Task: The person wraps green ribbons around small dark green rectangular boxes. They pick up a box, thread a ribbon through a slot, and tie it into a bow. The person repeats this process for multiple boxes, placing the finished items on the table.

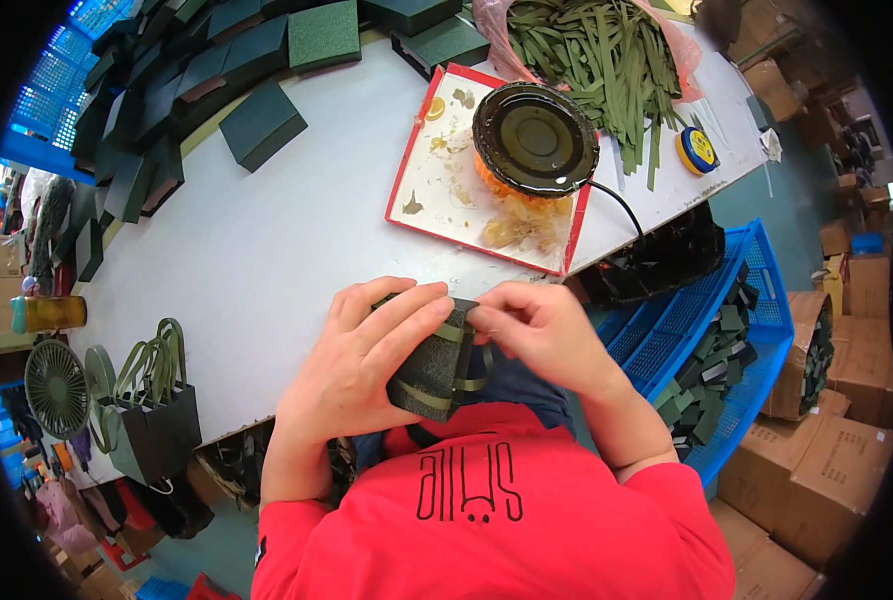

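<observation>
In front of my chest, my left hand [365, 355] wraps around a small dark green box [435, 362] and holds it tilted, fingers over its top. Olive green ribbon [425, 397] runs across the box, and a loop of it stands out at the right side. At the box's upper right corner, my right hand [542, 325] is closed in a pinch, apparently on the ribbon; its fingertips partly hide the spot. Beyond my hands stands a round black pot [537, 138] of dark, glossy liquid, on a red-rimmed white tray [432, 200] smeared with amber residue.
Many dark green boxes [325, 35] are piled at the far left. A pink bag of cut green ribbons [607, 70] lies behind the pot, near a yellow-and-blue round tin [698, 150]. A blue crate [772, 325] of green pieces stands right. A fan [57, 388] and ribbon-filled box [157, 430] sit left.
</observation>
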The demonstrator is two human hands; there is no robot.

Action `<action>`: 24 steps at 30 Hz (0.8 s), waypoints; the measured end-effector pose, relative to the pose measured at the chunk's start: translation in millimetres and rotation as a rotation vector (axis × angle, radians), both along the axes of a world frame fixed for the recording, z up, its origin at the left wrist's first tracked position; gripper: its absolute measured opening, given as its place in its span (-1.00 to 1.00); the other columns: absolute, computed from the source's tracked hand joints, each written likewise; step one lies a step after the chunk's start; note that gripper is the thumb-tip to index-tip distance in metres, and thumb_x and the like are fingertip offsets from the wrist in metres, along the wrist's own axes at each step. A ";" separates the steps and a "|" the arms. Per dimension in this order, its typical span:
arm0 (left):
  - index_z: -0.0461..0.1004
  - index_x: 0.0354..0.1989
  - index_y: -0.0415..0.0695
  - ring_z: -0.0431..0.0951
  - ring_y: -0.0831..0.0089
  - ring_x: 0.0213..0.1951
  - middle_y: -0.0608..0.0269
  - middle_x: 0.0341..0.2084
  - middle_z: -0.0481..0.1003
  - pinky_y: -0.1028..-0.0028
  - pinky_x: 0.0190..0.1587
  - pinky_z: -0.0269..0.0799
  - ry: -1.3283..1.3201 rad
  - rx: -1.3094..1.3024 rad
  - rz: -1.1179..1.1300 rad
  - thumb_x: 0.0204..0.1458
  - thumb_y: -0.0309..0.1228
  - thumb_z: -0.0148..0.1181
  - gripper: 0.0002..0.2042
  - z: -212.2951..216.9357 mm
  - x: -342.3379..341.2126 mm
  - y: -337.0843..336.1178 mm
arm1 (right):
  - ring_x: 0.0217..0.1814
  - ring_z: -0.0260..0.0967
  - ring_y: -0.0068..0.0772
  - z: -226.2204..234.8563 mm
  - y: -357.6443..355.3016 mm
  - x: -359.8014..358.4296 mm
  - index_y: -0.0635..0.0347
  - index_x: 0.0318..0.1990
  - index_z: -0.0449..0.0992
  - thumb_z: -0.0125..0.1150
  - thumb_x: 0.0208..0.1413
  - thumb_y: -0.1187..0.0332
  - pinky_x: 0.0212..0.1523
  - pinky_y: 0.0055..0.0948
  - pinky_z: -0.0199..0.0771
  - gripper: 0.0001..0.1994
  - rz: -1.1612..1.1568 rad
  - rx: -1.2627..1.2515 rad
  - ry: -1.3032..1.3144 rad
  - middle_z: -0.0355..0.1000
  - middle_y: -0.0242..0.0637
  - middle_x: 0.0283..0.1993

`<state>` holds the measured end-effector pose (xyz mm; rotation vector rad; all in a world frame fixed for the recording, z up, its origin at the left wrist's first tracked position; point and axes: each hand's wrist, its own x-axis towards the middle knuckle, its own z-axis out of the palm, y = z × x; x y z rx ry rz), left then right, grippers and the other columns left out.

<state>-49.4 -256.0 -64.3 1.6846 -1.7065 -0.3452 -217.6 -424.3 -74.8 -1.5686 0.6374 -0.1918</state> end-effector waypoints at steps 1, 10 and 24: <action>0.37 0.26 -0.10 0.38 0.06 0.18 0.16 0.23 0.41 0.13 0.21 0.29 0.017 -0.005 0.004 -0.41 -0.36 0.53 -0.14 -2.0 0.5 -0.2 | -0.47 0.33 -0.73 2.1 -4.7 -5.2 0.28 -0.25 0.60 0.24 0.28 0.34 -0.47 -0.61 0.32 -0.83 -0.076 0.026 -0.008 0.53 -0.39 -0.45; 0.28 0.32 -0.15 0.38 -0.01 0.19 0.07 0.22 0.41 0.13 0.21 0.37 0.095 -0.123 0.124 -0.48 -0.42 0.59 -0.01 -8.8 13.4 15.6 | -0.68 -0.04 -0.70 33.7 -93.2 -89.3 0.34 -0.13 0.50 0.11 0.38 0.35 -0.68 -0.64 -0.09 -0.81 -0.825 -0.143 -0.834 0.19 -0.47 -0.62; 0.15 0.40 -0.15 0.35 0.00 0.21 0.02 0.23 0.40 0.16 0.24 0.33 0.429 -0.149 -0.001 -0.44 -0.40 0.65 0.08 -14.5 9.8 15.0 | -0.42 0.44 -0.67 30.7 -11.4 -46.2 0.27 -0.03 0.55 0.23 0.29 0.47 -0.42 -0.69 0.40 -0.84 -0.389 -0.166 -0.292 0.60 -0.28 -0.28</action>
